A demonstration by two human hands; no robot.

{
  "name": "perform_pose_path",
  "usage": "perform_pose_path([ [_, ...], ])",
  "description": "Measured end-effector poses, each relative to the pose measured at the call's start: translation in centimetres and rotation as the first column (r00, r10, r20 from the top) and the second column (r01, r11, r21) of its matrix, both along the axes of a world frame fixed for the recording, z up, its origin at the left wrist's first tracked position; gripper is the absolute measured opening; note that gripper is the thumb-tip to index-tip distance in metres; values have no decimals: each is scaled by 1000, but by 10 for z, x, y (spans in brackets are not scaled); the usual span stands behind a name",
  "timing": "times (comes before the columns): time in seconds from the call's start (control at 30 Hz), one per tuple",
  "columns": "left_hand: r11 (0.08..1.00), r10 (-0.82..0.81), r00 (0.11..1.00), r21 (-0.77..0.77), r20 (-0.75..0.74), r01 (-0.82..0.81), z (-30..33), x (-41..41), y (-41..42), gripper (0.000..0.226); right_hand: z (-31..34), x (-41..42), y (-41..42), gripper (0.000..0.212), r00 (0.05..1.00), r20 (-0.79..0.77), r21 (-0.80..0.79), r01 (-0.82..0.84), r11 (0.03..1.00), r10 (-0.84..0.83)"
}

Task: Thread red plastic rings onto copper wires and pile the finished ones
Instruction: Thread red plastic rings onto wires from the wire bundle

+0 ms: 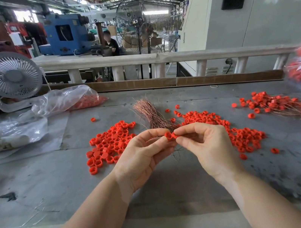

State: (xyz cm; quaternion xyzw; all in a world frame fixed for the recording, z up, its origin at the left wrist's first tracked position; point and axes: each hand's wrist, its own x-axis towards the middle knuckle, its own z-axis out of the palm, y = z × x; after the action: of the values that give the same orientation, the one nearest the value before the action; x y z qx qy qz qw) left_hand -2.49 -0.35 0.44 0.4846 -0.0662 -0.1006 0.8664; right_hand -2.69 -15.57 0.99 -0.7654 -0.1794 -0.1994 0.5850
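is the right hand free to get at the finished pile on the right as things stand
Probably not yet: the right hand is pinching a red ring against the one in the left hand. The table towards the finished pile holds only low loose rings, so the way looks open.

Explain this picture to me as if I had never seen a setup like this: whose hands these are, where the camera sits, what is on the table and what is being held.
There is no machine working here, only a person with bare hands. The single picture comes from a camera worn on the head, looking down and forward over a grey workbench. The left hand pinches a red plastic ring, and the right hand pinches a second red piece against it. Behind the hands lies a bundle of copper wires. Loose red rings lie in two heaps. Far right is a pile of rings already on wires. A small white fan stands far left.
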Motion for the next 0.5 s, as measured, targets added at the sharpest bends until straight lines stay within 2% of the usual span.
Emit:
perform_pose_path([
  [0.13,1000,6,1000,22,8,-6,-1,1,-1,17,0,1,0,32,998,40,-28,53,998,-51],
  [0.5,998,-32,999,50,40,30,-1,-1,-2,18,-2,1,0,34,995,95,-28,34,999,-31],
])
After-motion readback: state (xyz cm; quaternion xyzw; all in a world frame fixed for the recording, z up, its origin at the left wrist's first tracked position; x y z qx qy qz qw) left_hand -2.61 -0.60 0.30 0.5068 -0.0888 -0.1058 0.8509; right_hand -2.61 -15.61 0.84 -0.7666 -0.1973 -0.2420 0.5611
